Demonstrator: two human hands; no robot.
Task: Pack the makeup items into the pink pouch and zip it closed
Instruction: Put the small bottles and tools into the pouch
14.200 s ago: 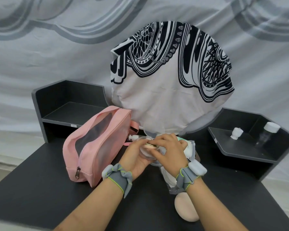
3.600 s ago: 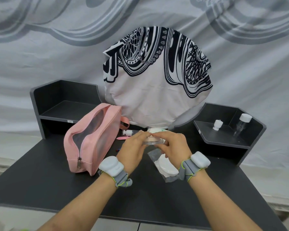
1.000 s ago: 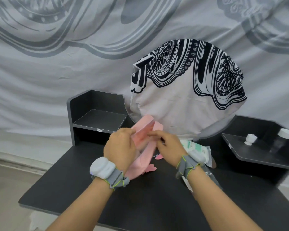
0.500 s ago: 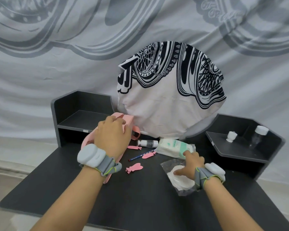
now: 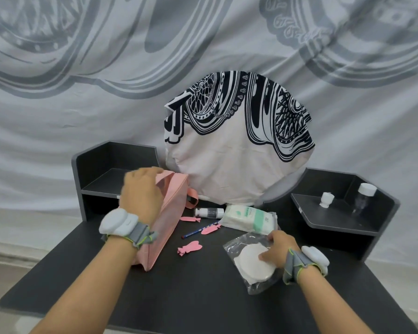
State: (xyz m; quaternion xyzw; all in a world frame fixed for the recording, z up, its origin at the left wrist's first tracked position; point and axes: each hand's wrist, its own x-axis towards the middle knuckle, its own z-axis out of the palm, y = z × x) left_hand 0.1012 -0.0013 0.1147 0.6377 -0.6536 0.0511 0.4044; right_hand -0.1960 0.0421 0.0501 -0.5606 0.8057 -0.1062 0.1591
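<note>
The left hand (image 5: 141, 192) holds the top of the pink pouch (image 5: 165, 218), which stands on the table (image 5: 179, 297). The right hand (image 5: 275, 249) grips the bagged puff (image 5: 252, 262). The bottle (image 5: 209, 212), wipes (image 5: 247, 219) and pencil (image 5: 198, 231) lie outside. Zipping looks far off.

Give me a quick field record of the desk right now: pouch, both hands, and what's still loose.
pouch: pink pouch on the desk's left side, top held by the left hand
right hand: right hand on the clear bag with a white round pad; whether its grip has closed is unclear
loose items: wipes pack, small white bottle, blue pencil, three pink cutouts
right shelf: white cap, clear jar
zip: hidden by the hand
</note>
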